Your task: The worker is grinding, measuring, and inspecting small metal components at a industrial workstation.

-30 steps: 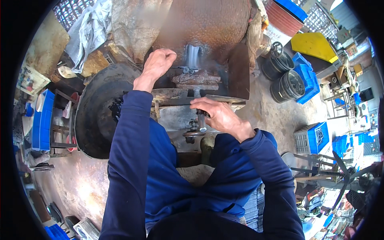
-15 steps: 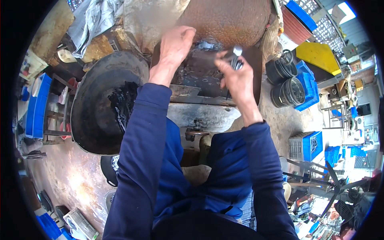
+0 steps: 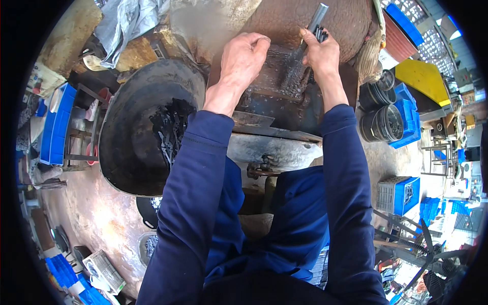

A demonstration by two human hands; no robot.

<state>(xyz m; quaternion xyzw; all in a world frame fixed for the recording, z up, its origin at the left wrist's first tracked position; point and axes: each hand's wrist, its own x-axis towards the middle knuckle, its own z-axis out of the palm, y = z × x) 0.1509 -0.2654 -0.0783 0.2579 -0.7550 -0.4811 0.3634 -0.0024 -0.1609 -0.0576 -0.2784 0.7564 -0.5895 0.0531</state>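
Holding a short grey metal tube (image 3: 316,19) upright in my right hand (image 3: 319,50), I am gripping it with the fingers wrapped around its lower end, along with what looks like a few small dark pieces I cannot make out clearly. My left hand (image 3: 243,57) is curling loosely, fingertips bent together, just above the rusty machine block (image 3: 277,86); whether it is pinching anything I cannot tell. To do this well, I am judging that the tube should stay steady and vertical over the block while the left hand is working close beside it without knocking it. The big black pan (image 3: 133,152) of dark metal scraps (image 3: 170,127) is sitting near my left elbow.
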